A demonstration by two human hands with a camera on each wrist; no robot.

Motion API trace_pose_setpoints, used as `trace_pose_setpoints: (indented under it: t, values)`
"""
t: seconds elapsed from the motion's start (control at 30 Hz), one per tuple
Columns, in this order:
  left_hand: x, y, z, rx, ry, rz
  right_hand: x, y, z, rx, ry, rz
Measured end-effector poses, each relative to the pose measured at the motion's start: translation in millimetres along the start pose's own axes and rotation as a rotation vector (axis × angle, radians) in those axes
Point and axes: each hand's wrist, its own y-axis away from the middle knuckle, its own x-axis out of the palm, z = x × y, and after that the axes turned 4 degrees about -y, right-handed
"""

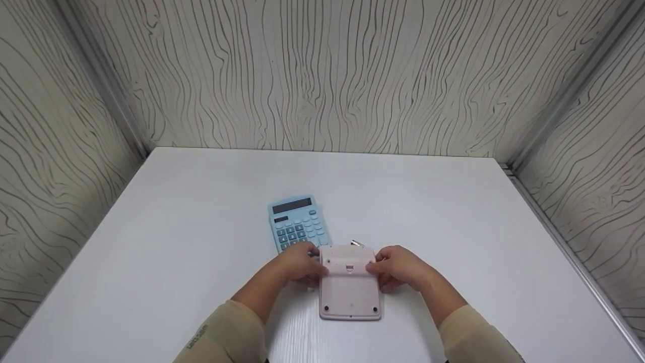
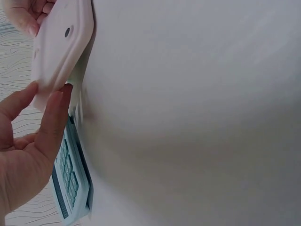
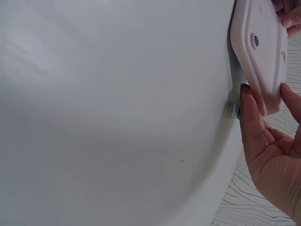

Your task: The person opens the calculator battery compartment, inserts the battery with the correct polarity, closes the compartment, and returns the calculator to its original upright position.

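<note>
A pale pink calculator (image 1: 350, 297) is held back side up, with a small latch and dark round feet showing in the head view. My left hand (image 1: 302, 264) pinches its left edge near the far end, thumb on the back and fingers beneath. On the opposite edge my right hand (image 1: 403, 268) grips in the same way. Both wrist views show the calculator (image 2: 61, 47) tilted, its held end raised off the table. Its key side is hidden. Just beyond its far edge lies a small shiny metallic thing (image 1: 357, 243), partly covered and too small to identify.
A light blue calculator (image 1: 292, 205) lies keys up on the white table (image 1: 201, 212), beyond my left hand, its near end partly hidden by that hand. Wood-patterned panels (image 1: 322, 75) rise at the back and both sides of the table.
</note>
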Motion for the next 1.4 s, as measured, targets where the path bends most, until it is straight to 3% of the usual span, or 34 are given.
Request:
trace_pose_setpoints:
  t: [0.87,1.17,1.4]
  values:
    - [1.3,-4.2,4.6,-0.036,-0.087,0.012,4,-1.6,-3,0.029,0.045,-0.001]
    - [5.3,-2.8,6.6,-0.053,-0.095,-0.002,9,-0.5,-1,0.066,0.140,-0.058]
    - [6.0,-2.1,3.0,-0.079,-0.056,-0.001,9,-1.9,8,0.026,0.327,-0.141]
